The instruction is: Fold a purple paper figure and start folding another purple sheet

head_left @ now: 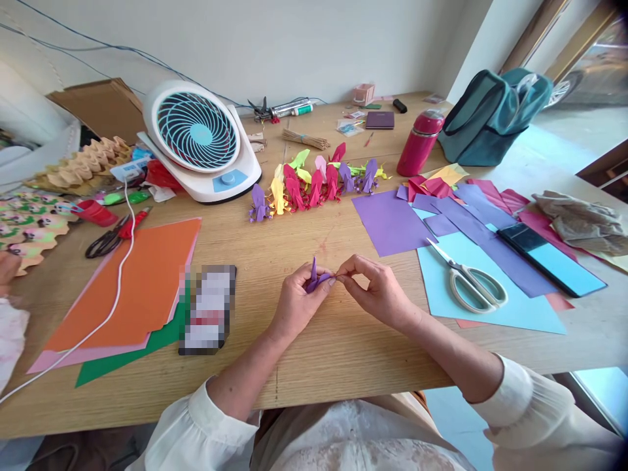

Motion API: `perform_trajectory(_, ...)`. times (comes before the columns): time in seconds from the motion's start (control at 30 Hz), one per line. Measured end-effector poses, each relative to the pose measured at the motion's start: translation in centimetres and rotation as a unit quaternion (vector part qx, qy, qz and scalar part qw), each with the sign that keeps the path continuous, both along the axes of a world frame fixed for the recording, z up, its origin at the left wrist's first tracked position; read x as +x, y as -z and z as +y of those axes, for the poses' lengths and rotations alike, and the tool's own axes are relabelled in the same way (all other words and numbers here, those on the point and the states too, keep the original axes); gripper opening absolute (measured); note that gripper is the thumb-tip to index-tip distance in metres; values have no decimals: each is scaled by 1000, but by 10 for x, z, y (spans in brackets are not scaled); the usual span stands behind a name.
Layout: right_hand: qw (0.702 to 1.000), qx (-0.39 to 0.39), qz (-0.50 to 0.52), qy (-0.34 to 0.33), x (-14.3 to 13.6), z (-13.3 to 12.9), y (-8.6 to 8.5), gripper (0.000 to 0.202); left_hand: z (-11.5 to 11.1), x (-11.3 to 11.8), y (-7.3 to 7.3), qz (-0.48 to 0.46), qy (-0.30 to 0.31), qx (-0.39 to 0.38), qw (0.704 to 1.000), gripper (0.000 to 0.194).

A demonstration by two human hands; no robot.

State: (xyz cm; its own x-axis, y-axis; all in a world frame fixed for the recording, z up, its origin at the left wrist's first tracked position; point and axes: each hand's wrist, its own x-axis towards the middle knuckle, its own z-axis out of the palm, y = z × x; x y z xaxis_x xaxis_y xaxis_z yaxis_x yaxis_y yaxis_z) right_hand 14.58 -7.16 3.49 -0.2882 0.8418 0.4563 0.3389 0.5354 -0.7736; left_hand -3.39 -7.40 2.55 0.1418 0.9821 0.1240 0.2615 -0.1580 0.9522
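Note:
My left hand [305,296] is closed on a small piece of folded purple paper [314,282], one point of which sticks up above the fingers. Thumb and forefinger of my right hand [375,288] pinch at the right end of that paper, close to my left fingertips; the very tip is too small to make out. Beyond both hands stands a cluster of folded paper figures [296,190] in purple, yellow, red, pink and green. To the right lie a purple paper sheet [390,222] and white-handled scissors [473,288] on a light blue sheet [441,311].
A phone [209,311] lies left of my hands beside orange paper [127,281]. Behind are a white fan [196,144] and a red bottle [420,144]. A dark phone [549,258] and a teal bag [490,121] are at right. Another person's hand [7,268] shows at far left.

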Motion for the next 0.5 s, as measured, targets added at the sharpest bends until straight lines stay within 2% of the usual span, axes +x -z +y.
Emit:
perform_trajectory(0.13,999,-49,7,-23,3,0,-1,9,2,-3,0,-22,16,-23,999,20)
perform_trajectory(0.2,998,-39,4,-42,6,2,-1,13,3,-4,0,-41,27,-41,998,22)
perform_trajectory(0.33,990,107,-60,-68,14,10,1,16,4,-6,0,-95,46,-105,989,23)
perform_trajectory(0.5,940,278,-172,-94,22,16,2,19,3,-4,-3,-126,71,-174,974,27)
